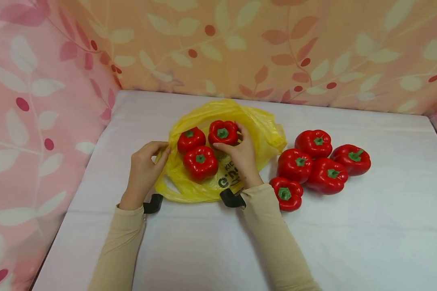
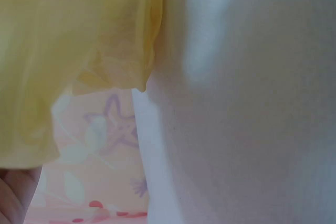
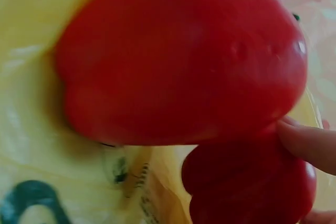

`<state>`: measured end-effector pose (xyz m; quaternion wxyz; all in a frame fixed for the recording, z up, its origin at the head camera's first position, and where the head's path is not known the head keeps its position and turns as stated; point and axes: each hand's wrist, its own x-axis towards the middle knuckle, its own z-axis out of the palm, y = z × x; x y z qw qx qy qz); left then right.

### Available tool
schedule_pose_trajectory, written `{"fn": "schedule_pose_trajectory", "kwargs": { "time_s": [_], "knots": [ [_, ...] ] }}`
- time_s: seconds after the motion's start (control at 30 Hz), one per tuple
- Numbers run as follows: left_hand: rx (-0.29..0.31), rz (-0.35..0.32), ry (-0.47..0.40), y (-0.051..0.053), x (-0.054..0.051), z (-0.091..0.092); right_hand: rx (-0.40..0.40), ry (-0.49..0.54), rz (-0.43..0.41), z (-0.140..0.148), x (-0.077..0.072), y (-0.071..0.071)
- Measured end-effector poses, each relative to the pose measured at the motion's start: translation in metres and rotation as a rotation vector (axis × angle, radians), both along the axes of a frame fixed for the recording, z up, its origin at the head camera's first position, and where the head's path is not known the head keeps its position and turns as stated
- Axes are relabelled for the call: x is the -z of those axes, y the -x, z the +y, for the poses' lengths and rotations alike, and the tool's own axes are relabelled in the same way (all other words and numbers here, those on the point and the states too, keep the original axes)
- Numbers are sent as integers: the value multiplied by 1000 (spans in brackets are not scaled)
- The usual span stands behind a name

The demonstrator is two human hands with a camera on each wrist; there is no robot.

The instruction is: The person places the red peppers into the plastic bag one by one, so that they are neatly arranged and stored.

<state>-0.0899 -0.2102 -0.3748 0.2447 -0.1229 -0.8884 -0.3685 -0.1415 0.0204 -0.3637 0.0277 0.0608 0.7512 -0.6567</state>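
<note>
A yellow plastic bag (image 1: pixel 189 192) lies spread with its mouth open, two red bell peppers (image 1: pixel 201 163) inside it. My right hand (image 1: pixel 242 151) grips a third red bell pepper (image 1: pixel 223 132) over the bag, thumb on the near side and fingers on the far right. In the right wrist view fingertips (image 3: pixel 310 145) touch that pepper (image 3: pixel 252 182), while another pepper (image 3: pixel 181 61) fills the foreground. My left hand (image 1: pixel 145 163) pinches the bag's left edge. The left wrist view shows the bag's film (image 2: pixel 73 30) and part of a finger (image 2: pixel 18 192).
Several more red bell peppers (image 1: pixel 327 176) sit clustered on the white tablecloth (image 1: pixel 386 218), right of the bag and close to my right forearm. A patterned cloth (image 1: pixel 211 48) hangs behind the table, with another patterned cloth (image 1: pixel 29 121) at the left.
</note>
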Motion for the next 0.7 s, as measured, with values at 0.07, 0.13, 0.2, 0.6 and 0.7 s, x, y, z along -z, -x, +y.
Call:
{"fn": "schedule_pose_trajectory", "kwargs": {
  "time_s": [0.07,0.13,0.2,0.6,0.7],
  "knots": [
    [1,4,1,0,1,1,-2,7,1,2,-1,2],
    [-1,12,1,0,1,1,-16,4,-6,3,-2,4],
    [-2,16,1,1,1,1,-35,-8,-20,2,-3,6],
    [-1,-1,-1,0,1,1,-62,-18,-53,-1,-9,24],
    [9,5,0,1,1,2,-80,14,-58,0,-9,28]
  ]
}}
